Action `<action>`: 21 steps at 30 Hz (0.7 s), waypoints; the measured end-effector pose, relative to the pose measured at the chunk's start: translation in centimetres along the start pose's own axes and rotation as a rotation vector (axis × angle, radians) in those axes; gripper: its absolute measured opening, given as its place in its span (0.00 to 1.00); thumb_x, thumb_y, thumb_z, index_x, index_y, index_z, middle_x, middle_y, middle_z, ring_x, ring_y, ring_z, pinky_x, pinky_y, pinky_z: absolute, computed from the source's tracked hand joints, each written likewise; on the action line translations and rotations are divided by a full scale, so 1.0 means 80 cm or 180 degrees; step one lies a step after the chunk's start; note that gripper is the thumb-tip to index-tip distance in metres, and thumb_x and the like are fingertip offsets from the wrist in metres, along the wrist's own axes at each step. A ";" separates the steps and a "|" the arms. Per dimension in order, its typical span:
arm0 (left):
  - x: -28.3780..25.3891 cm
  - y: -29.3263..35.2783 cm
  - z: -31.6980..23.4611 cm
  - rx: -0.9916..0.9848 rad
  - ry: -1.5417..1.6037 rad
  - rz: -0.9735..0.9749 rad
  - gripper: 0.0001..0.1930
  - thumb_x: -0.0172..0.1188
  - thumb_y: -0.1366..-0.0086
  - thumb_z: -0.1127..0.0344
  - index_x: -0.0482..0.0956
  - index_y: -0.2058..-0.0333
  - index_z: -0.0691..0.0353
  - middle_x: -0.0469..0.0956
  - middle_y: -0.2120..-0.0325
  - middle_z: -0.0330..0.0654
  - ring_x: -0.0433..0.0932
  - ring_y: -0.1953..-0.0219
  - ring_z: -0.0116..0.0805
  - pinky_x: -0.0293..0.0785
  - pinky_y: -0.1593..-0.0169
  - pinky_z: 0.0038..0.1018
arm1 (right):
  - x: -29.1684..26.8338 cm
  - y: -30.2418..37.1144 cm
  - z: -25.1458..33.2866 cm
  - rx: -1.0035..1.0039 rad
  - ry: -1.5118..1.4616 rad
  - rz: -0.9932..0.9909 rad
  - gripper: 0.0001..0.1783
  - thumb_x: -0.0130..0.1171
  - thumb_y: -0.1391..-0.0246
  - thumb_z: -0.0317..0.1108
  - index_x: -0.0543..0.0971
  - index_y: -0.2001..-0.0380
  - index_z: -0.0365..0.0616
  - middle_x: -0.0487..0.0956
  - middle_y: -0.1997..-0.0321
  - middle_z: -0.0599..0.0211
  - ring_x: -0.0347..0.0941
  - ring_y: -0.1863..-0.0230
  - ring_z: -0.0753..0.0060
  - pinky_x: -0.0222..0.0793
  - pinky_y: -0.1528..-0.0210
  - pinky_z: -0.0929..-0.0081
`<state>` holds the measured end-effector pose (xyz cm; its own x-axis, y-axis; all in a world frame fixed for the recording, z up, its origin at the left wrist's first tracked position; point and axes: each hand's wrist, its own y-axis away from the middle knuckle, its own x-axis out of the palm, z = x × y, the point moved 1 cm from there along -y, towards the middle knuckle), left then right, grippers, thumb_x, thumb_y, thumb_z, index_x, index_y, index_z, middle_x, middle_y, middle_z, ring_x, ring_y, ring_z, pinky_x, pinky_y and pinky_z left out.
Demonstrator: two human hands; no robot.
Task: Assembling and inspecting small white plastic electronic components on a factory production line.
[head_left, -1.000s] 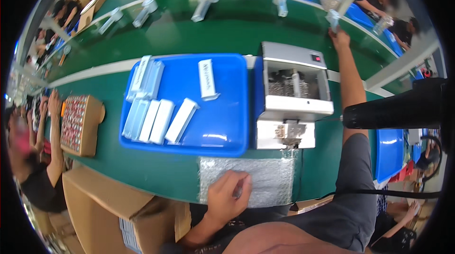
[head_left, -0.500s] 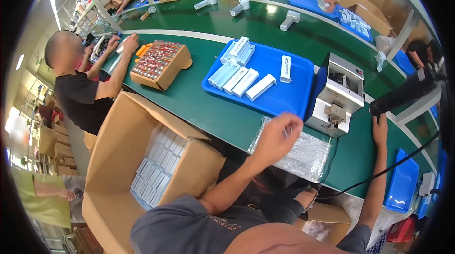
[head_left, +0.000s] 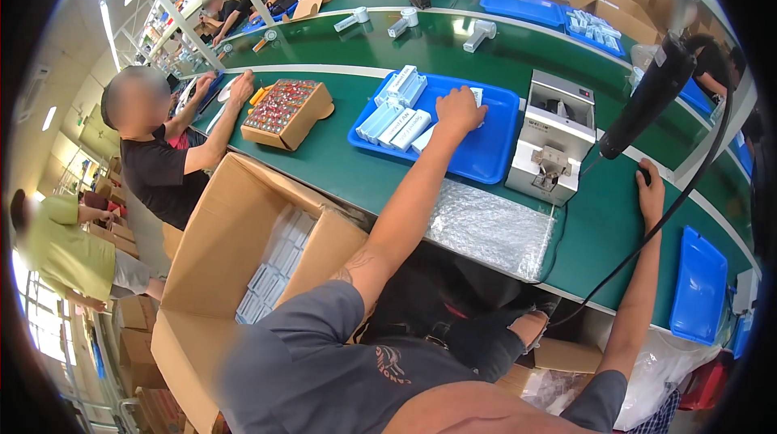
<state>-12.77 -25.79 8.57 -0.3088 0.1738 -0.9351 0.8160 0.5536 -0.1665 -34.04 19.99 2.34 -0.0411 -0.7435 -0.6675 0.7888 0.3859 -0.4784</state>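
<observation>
A white box [head_left: 477,96] lies in the right part of the blue tray [head_left: 495,147], mostly covered by the left hand [head_left: 461,113]. The left fingers are bent over it; whether they pinch it or only touch it cannot be told. Left of the hand, pale blue and white cartons [head_left: 396,122] stand grouped in the tray, and one more lies partly under the wrist. The right hand [head_left: 651,193] lies at the green bench [head_left: 603,248], right of the grey machine [head_left: 554,139], fingers partly bent; a small dark item [head_left: 645,177] shows at the fingertips, its grip unclear. The black power tool [head_left: 651,94] hangs just beyond that hand, apart from it. Compared with half a second ago, the left hand has moved from above the bubble wrap [head_left: 490,228] to the tray, and the right hand, then close by the tool's tip, is now clear of it. An open cardboard box [head_left: 202,252] stands at the near left.
</observation>
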 end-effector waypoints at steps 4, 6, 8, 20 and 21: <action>0.009 0.003 0.001 0.0147 0.0113 -0.0434 0.21 0.65 0.42 0.52 0.79 0.60 0.66 0.82 0.61 0.56 0.81 0.57 0.54 0.73 0.50 0.45 | -0.002 -0.002 -0.003 0.0035 -0.0308 0.0231 0.17 0.55 0.41 0.27 0.76 0.49 0.37 0.76 0.40 0.54 0.70 0.37 0.57 0.61 0.34 0.69; 0.005 0.006 -0.004 0.0284 0.0193 -0.0690 0.14 0.65 0.43 0.57 0.82 0.68 0.64 0.83 0.65 0.54 0.81 0.60 0.54 0.74 0.53 0.45 | -0.009 -0.001 0.000 0.0017 -0.0325 0.0323 0.17 0.55 0.40 0.28 0.75 0.48 0.37 0.74 0.38 0.55 0.69 0.37 0.58 0.61 0.34 0.68; -0.007 0.012 -0.008 0.0350 0.0420 -0.0790 0.13 0.66 0.44 0.59 0.81 0.67 0.65 0.82 0.65 0.54 0.81 0.60 0.53 0.72 0.52 0.48 | -0.015 0.001 0.000 -0.0035 -0.0261 0.0385 0.17 0.55 0.39 0.28 0.75 0.48 0.37 0.74 0.38 0.55 0.69 0.36 0.57 0.60 0.33 0.68; 0.002 0.016 -0.045 0.1411 0.1649 -0.1922 0.17 0.70 0.44 0.60 0.81 0.58 0.61 0.82 0.62 0.48 0.82 0.61 0.49 0.77 0.58 0.37 | -0.010 0.005 0.012 -0.0166 0.0392 0.0214 0.21 0.59 0.41 0.31 0.76 0.45 0.39 0.75 0.39 0.53 0.69 0.36 0.55 0.63 0.33 0.66; 0.000 0.016 -0.038 0.1470 0.1649 -0.1989 0.17 0.70 0.43 0.60 0.82 0.57 0.60 0.83 0.62 0.47 0.82 0.63 0.46 0.77 0.58 0.36 | 0.002 0.003 0.014 -0.0267 0.0287 0.0155 0.21 0.60 0.42 0.32 0.76 0.46 0.39 0.75 0.39 0.53 0.70 0.36 0.54 0.63 0.34 0.65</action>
<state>-13.23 -22.62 9.29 -0.8459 0.3569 -0.3964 0.5075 0.3098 -0.8040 -33.16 19.36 2.79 -0.0620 -0.6721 -0.7378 0.7372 0.4675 -0.4878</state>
